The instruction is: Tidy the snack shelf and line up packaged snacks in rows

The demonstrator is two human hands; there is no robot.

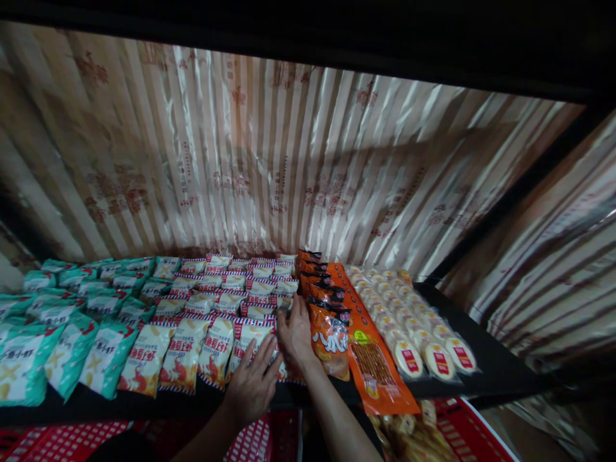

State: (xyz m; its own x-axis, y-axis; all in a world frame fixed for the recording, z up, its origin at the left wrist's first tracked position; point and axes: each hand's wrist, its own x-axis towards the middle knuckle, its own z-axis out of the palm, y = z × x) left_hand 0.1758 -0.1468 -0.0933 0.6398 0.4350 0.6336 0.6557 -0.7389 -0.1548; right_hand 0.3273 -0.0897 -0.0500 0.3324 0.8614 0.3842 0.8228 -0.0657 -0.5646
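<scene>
My left hand (253, 384) lies with fingers spread on the front of a white snack bag (246, 333) with red lettering, in the front row. Just right of it, my right hand (295, 330) reaches further in, its fingers stretched out along the right side of the white bags. That hand is between those bags and a column of orange snack bags (330, 333) with dark tops. Neither hand has a bag gripped. Part of the front white bag (289, 371) at the right end is hidden behind my hands and wrist.
Teal snack bags (58, 353) stand in rows at left. A long flat orange packet (380, 369) and rows of round white packaged cakes (409, 359) lie at right on the black shelf (495, 366). Red baskets (62, 443) sit below. Striped foil (269, 147) covers the back.
</scene>
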